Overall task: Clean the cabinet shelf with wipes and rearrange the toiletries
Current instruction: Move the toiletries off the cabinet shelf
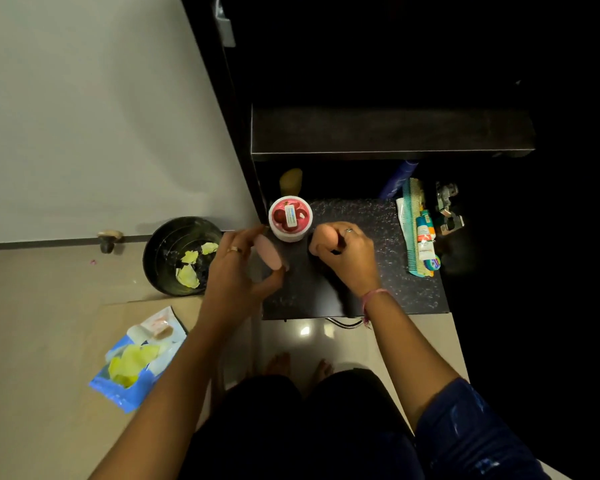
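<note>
Hands gripped pink items, left hand (236, 268) a pink case (269, 252), right hand (343, 249) a rounded piece (323, 237); best parked upright beside the jar (290, 218) at twelve o'clock on the shelf (378, 244).

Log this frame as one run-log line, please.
phase: rearranging toiletries | left hand: holds pink oval item | right hand: holds pink rounded item | jar: on shelf between hands | comb: shelf right

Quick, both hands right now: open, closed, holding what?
Left hand: closed on a flat pink oval thing at the shelf's front.
Right hand: closed around a rounded pinkish thing.
</note>
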